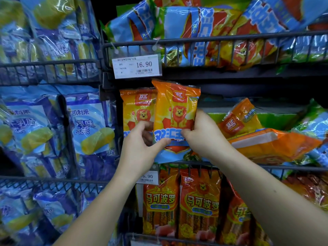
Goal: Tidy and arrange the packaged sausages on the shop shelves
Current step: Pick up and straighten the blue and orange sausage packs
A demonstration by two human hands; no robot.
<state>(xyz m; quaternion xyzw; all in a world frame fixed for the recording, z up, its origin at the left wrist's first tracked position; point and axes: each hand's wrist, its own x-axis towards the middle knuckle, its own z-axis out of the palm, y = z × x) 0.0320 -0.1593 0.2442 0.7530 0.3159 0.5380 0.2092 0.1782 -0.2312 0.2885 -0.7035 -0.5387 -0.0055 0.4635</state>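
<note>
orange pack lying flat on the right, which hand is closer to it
Right. The right hand grips the lion pack by its right edge, just left of the flat orange pack; the left hand holds the lion pack's left edge, farther away.

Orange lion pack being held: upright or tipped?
Upright, slightly tilted: orange lion pack has logo uppermost; left hand and right hand grip its lower half.

My two hands and forearms, bare as far as the view shows.

My left hand (142, 141) and right hand (205, 134) are bare, with plain rounded fingers and soft knuckles. My nails are too blurred to make out. My left forearm (99, 201) and right forearm (266, 189) are bare as well, smooth and slender, broadening from narrow wrists toward the bottom edge.
</note>
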